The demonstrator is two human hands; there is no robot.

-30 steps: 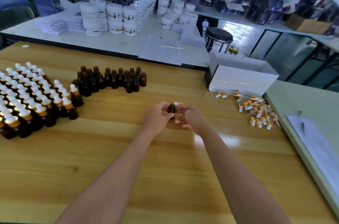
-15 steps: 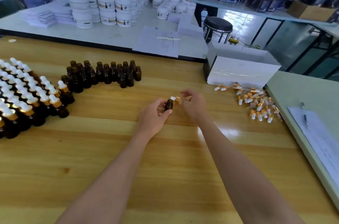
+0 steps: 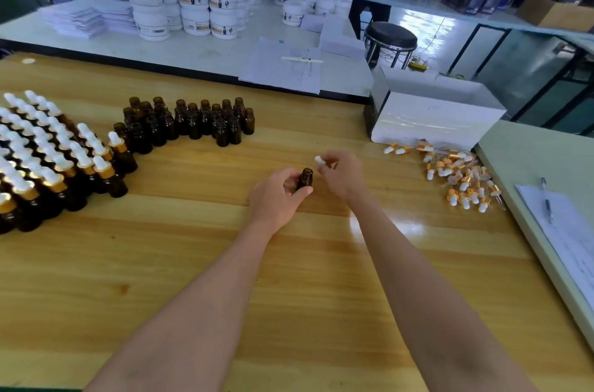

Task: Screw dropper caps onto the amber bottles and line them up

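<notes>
My left hand [image 3: 278, 195] grips an uncapped amber bottle [image 3: 305, 178] upright over the middle of the wooden table [image 3: 193, 263]. Just to its upper right, my right hand [image 3: 340, 174] pinches a dropper cap [image 3: 319, 160]; only its white bulb shows, a little apart from the bottle's mouth. Several capped bottles [image 3: 48, 160] stand in rows at the left. A group of uncapped amber bottles [image 3: 189, 121] stands behind them. Loose dropper caps [image 3: 456, 173] lie in a pile at the right.
A white box [image 3: 434, 118] sits behind the cap pile. A paper sheet with a pen [image 3: 546, 198] lies on the pale table at the right. Behind, another table carries white jars [image 3: 193, 5], stacked papers and a sheet with a pen [image 3: 286, 67]. A black stool [image 3: 390, 34] stands beyond.
My right hand has drawn the dropper cap away from the bottle, up and to the right. The bottle's mouth now stands bare in my left hand.
</notes>
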